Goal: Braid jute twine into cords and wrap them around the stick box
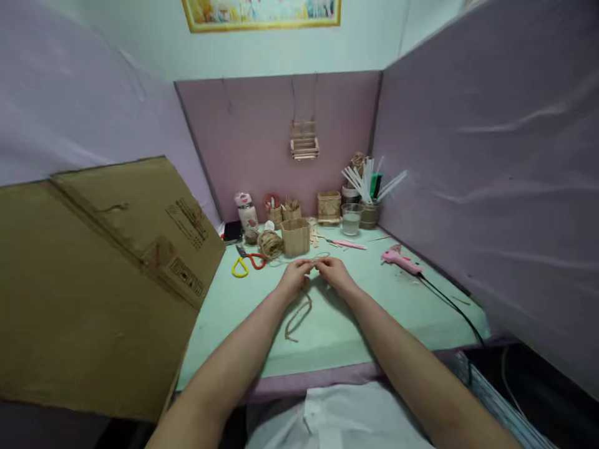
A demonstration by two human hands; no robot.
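My left hand (pixel 295 279) and my right hand (pixel 334 274) meet over the middle of the table, fingertips pinched together on jute twine. A braided-looking length of the twine (pixel 299 318) hangs from under my left hand and lies curved on the table. The exact grip between the fingertips is too small to make out. Just beyond my hands stands a box made of wooden sticks (pixel 296 237). Beside it rests a ball of twine (pixel 270 244), with a thin strand running toward my fingers. Scissors (pixel 248 262) with one yellow and one red handle lie to the left.
A pink glue gun (pixel 401 260) with a black cord lies at the right. Glue sticks (pixel 367 181) stand in a can behind a glass (pixel 351 219). A pink pen-like tool (pixel 349 244) lies near the back. A large cardboard sheet (pixel 107 287) leans along the left.
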